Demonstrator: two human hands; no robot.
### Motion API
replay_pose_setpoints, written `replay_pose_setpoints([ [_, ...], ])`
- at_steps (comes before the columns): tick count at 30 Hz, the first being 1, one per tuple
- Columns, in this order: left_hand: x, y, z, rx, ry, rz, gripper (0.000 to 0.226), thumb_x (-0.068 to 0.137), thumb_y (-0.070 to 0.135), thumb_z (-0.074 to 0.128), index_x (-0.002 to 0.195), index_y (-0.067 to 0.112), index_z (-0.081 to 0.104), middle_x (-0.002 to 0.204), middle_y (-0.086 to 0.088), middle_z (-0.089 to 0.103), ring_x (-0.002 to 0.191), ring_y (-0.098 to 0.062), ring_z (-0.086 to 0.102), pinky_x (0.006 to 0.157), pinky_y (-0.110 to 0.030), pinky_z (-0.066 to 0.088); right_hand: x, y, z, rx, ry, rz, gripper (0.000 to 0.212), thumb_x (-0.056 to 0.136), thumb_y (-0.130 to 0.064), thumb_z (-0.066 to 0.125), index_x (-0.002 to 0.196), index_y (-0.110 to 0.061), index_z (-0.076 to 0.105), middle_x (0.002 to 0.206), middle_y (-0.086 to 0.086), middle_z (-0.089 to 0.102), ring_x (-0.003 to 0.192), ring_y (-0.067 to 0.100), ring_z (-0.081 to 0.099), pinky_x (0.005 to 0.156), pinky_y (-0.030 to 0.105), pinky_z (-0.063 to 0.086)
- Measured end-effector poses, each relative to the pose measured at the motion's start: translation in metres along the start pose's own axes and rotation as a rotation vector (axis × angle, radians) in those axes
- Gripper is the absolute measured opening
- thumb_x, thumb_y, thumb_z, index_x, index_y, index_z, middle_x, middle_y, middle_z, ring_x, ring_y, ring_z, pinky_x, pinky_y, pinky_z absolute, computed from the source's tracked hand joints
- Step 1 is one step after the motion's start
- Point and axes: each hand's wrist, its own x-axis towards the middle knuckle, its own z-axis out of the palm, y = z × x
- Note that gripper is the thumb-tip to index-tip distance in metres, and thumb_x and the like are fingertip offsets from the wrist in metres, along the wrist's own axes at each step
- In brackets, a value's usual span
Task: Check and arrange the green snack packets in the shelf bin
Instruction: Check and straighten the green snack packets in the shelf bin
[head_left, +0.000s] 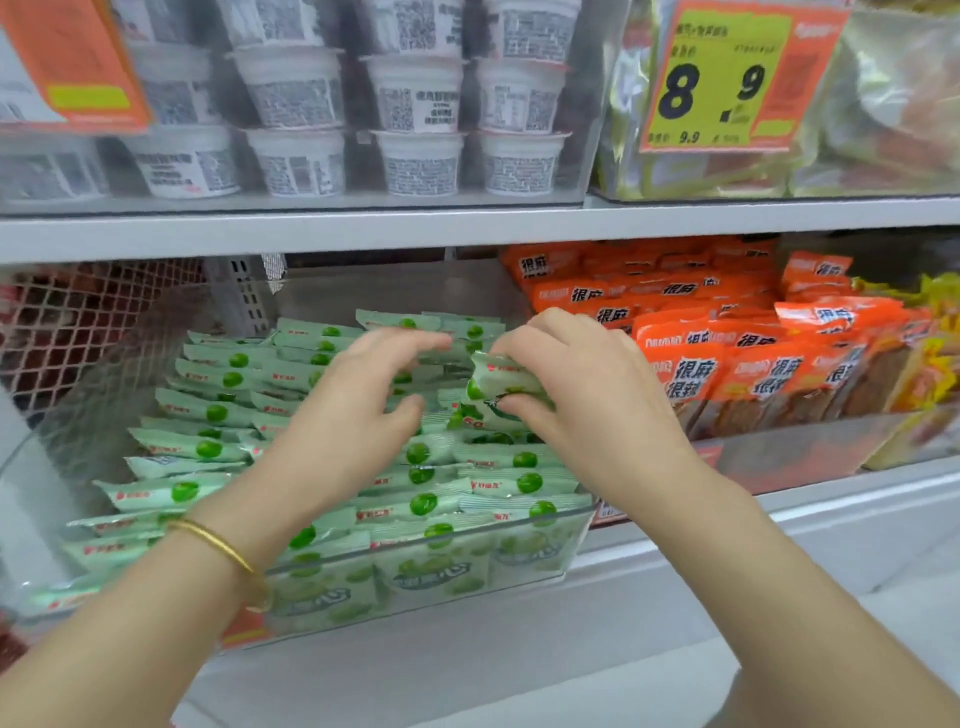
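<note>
The clear rigid plastic shelf bin (530, 566) holds rows of flat, glossy green snack packets (208, 447). The right hand (587, 384) pinches one crumpled packet (501, 382) above the rows. The left hand (353, 410) hovers alongside, grip half-open, empty.

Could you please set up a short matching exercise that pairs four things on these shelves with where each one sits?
Things:
1. green packets
2. orange packets
3. white cups
4. yellow price tag

Places:
A. upper shelf, right of the cups
B. clear bin under both hands
C. upper shelf, stacked in rows
D. lower shelf, right of the green packets

Pairs: 1-B, 2-D, 3-C, 4-A
</note>
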Motion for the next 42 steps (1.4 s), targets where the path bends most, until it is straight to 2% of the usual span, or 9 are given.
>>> replay_pose_setpoints([
  [5, -0.006, -0.006, 0.018, -0.208, 0.079, -0.067, 0.053, 0.090, -0.004, 0.044, 0.120, 0.038, 0.054, 0.113, 0.012, 0.053, 0.082, 0.013, 0.054, 0.059, -0.004, 0.040, 0.002, -0.003, 0.001, -0.139, -0.124, 0.031, 0.030, 0.089, -0.033, 0.058, 0.117, -0.023, 0.052, 0.114, -0.003, 0.054, 0.109, 0.024, 0.049, 0.083, 0.036, 0.032],
  [9, -0.012, -0.015, 0.022, -0.198, 0.099, -0.014, 0.049, 0.087, -0.006, 0.045, 0.115, 0.033, 0.058, 0.112, 0.016, 0.052, 0.101, 0.007, 0.054, 0.076, -0.004, 0.039, 0.003, -0.009, 0.012, -0.275, -0.085, 0.077, 0.031, 0.072, -0.020, 0.077, 0.097, -0.018, 0.060, 0.092, 0.001, 0.060, 0.088, 0.028, 0.058, 0.071, 0.036, 0.038],
  [14, -0.013, -0.014, 0.022, -0.185, 0.078, 0.037, 0.048, 0.087, -0.006, 0.048, 0.111, 0.035, 0.058, 0.114, 0.020, 0.049, 0.102, 0.006, 0.054, 0.083, -0.001, 0.036, 0.004, -0.017, 0.022, -0.278, -0.087, 0.096, 0.034, 0.056, -0.011, 0.085, 0.077, -0.017, 0.059, 0.073, 0.002, 0.059, 0.070, 0.029, 0.058, 0.061, 0.033, 0.039],
  [18, -0.012, -0.015, 0.024, -0.213, 0.073, 0.018, 0.046, 0.088, -0.004, 0.049, 0.110, 0.035, 0.059, 0.112, 0.022, 0.048, 0.100, 0.007, 0.053, 0.080, -0.003, 0.038, 0.002, -0.017, 0.027, -0.221, -0.208, 0.033, 0.016, 0.083, -0.023, 0.068, 0.095, -0.014, 0.061, 0.092, 0.004, 0.061, 0.089, 0.029, 0.056, 0.068, 0.033, 0.031],
  [24, -0.010, -0.012, 0.020, -0.254, 0.093, -0.010, 0.045, 0.090, -0.002, 0.046, 0.118, 0.031, 0.058, 0.114, 0.019, 0.048, 0.100, 0.007, 0.053, 0.076, -0.010, 0.042, -0.007, -0.014, 0.020, -0.037, -0.042, 0.119, 0.047, 0.067, 0.012, 0.069, 0.108, -0.011, 0.066, 0.101, 0.006, 0.067, 0.094, 0.031, 0.060, 0.073, 0.038, 0.052],
  [28, -0.011, -0.013, 0.020, -0.279, 0.108, -0.026, 0.045, 0.091, 0.001, 0.044, 0.121, 0.032, 0.055, 0.109, 0.022, 0.046, 0.096, 0.009, 0.053, 0.064, -0.006, 0.040, -0.017, -0.021, 0.024, 0.088, -0.216, 0.096, 0.047, 0.092, -0.026, 0.043, 0.137, -0.012, 0.046, 0.136, 0.005, 0.052, 0.125, 0.026, 0.046, 0.103, 0.034, 0.036],
  [31, -0.011, -0.015, 0.019, -0.285, 0.110, -0.029, 0.044, 0.091, 0.000, 0.044, 0.122, 0.031, 0.055, 0.109, 0.021, 0.047, 0.095, 0.009, 0.053, 0.066, -0.008, 0.041, -0.018, -0.024, 0.027, 0.070, -0.458, 0.136, 0.074, 0.088, -0.062, 0.013, 0.147, -0.020, 0.025, 0.150, -0.001, 0.032, 0.136, 0.019, 0.030, 0.112, 0.033, 0.026],
  [35, -0.011, -0.016, 0.020, -0.312, 0.118, -0.044, 0.046, 0.091, 0.000, 0.045, 0.124, 0.032, 0.050, 0.120, 0.015, 0.050, 0.100, 0.007, 0.053, 0.075, -0.014, 0.044, -0.019, -0.027, 0.020, 0.123, -0.533, 0.204, 0.073, 0.085, -0.065, 0.014, 0.147, -0.027, 0.024, 0.151, -0.001, 0.016, 0.136, 0.023, 0.025, 0.110, 0.036, 0.026],
  [42, -0.010, -0.017, 0.022, -0.293, 0.108, -0.054, 0.047, 0.091, 0.000, 0.045, 0.127, 0.030, 0.049, 0.123, 0.011, 0.050, 0.100, 0.008, 0.053, 0.078, -0.011, 0.044, -0.016, -0.031, 0.020, 0.056, -0.646, 0.170, 0.080, 0.082, -0.068, 0.006, 0.141, -0.023, 0.036, 0.130, 0.002, 0.042, 0.124, 0.026, 0.038, 0.104, 0.038, 0.031],
])
